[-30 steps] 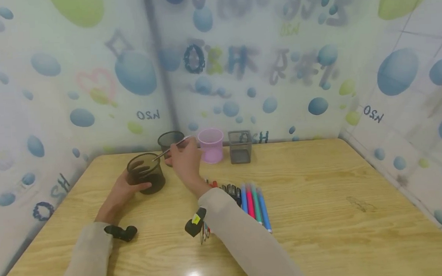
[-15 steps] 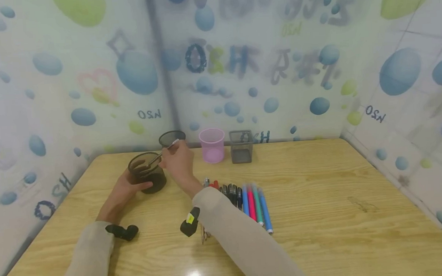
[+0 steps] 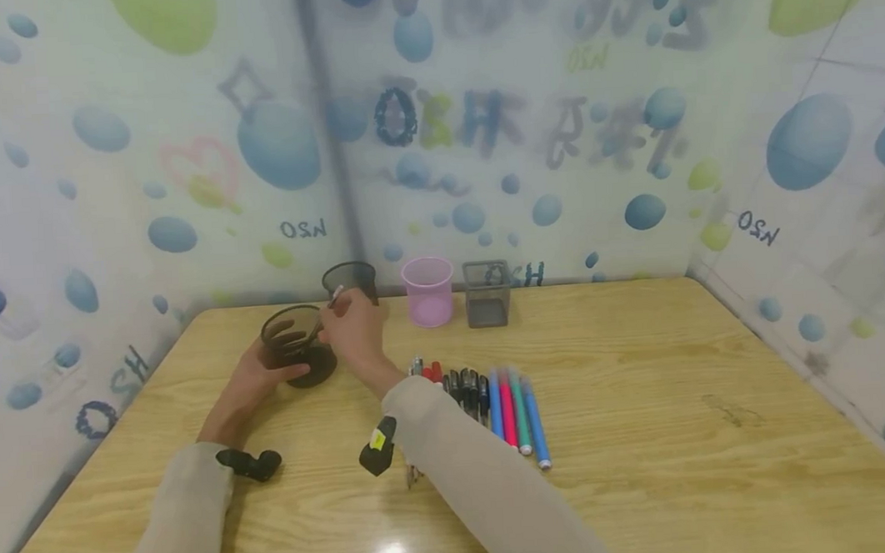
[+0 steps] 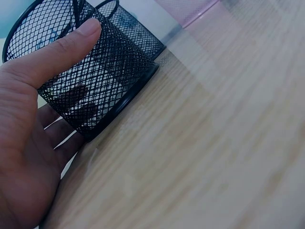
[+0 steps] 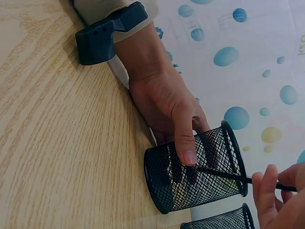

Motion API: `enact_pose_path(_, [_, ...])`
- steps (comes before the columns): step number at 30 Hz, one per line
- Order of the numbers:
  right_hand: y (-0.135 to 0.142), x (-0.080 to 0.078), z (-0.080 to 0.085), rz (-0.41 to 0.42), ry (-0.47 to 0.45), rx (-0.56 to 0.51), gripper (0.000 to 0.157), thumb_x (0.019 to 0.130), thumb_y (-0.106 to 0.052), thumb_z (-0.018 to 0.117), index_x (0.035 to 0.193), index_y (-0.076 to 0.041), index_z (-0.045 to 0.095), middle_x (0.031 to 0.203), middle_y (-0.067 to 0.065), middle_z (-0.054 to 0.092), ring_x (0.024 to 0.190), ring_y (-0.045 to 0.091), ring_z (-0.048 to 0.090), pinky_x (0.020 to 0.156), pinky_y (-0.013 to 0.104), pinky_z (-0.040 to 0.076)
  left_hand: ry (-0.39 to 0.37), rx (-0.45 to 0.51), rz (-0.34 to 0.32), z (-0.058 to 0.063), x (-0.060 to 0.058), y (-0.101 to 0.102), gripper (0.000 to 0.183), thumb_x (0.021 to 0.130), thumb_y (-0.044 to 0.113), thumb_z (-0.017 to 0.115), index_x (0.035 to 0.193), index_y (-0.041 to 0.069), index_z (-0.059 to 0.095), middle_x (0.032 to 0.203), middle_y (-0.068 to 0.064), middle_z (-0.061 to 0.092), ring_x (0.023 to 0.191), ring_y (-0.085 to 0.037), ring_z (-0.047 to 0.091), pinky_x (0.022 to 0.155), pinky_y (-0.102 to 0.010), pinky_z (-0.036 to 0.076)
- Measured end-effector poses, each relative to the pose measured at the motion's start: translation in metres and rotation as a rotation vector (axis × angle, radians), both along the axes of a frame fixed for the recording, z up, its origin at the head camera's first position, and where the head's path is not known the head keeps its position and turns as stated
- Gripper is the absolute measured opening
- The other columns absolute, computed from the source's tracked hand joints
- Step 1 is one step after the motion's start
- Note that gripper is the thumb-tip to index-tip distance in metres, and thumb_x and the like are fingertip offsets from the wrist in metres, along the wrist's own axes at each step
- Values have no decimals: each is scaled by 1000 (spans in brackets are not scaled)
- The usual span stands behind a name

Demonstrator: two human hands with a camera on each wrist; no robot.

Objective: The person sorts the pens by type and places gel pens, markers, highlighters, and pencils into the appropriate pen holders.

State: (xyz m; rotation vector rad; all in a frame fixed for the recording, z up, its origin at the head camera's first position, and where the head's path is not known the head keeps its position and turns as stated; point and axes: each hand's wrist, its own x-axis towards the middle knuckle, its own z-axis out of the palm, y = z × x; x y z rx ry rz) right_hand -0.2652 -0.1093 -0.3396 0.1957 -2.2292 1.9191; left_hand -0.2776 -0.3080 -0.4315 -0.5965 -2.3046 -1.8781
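My left hand (image 3: pixel 256 378) grips a round black mesh pen cup (image 3: pixel 316 365) at the left of the table. In the left wrist view, the thumb of that hand (image 4: pixel 28 95) lies across the cup's mesh wall (image 4: pixel 121 78), with the other fingers around the far side. My right hand (image 3: pixel 357 327) pinches a slim pen (image 3: pixel 335 295) beside the cup's rim. Seen from the right wrist, the dark pen (image 5: pixel 217 171) reaches through the mouth into the cup (image 5: pixel 209 191), its outer end between the fingers of the right hand (image 5: pixel 279 205).
Behind stand another round black mesh cup (image 3: pixel 348 275), a pink cup (image 3: pixel 429 298) and a square mesh holder (image 3: pixel 487 299). Coloured markers (image 3: pixel 521 414), black pens (image 3: pixel 465 384) and red pens (image 3: pixel 434 370) lie in a row, partly under the right sleeve. A patterned wall closes off the back.
My right hand has moved left and down to the mesh cup, and the pen has gone deeper into it. The left hand keeps its grip on the cup.
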Motion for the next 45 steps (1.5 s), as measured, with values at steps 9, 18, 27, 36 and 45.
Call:
enact_pose_path(9, [-4,-2,-4,-21,33,70,11,85,-5,69,89,-4,59,65,-1,61,47,8,60,44,19,48,-6,79,-49,0,-2,2,75,82,-12,67,145,6,30,139,-24,43,125,-25,48,97,-24,43])
enact_pose_path(18, [-9,-3,-7,-13,42,125,12,82,-2,71,92,-4,63,78,2,66,46,3,56,47,17,48,11,44,-27,1,1,1,74,82,-10,67,145,0,29,138,-29,42,125,-35,46,98,-26,43])
enact_pose_path(27, [-8,-1,-8,-5,45,153,9,82,-2,70,90,-4,67,72,-2,63,46,2,56,47,17,46,8,2,-5,2,0,2,77,82,-6,70,146,-1,25,139,-36,37,122,-23,51,96,-21,43])
enact_pose_path(36, [-9,-2,-11,5,49,146,12,82,1,69,93,-1,68,71,-1,66,46,2,56,46,17,47,-1,-16,23,2,2,1,81,82,-4,72,147,-1,24,141,-33,36,118,-8,50,96,-18,42])
enact_pose_path(45, [-8,-3,-12,5,50,122,12,81,-1,72,92,-2,68,71,0,66,46,3,58,46,16,48,0,-18,31,2,3,1,79,82,-3,72,147,4,27,140,-33,37,120,-10,49,96,-19,41])
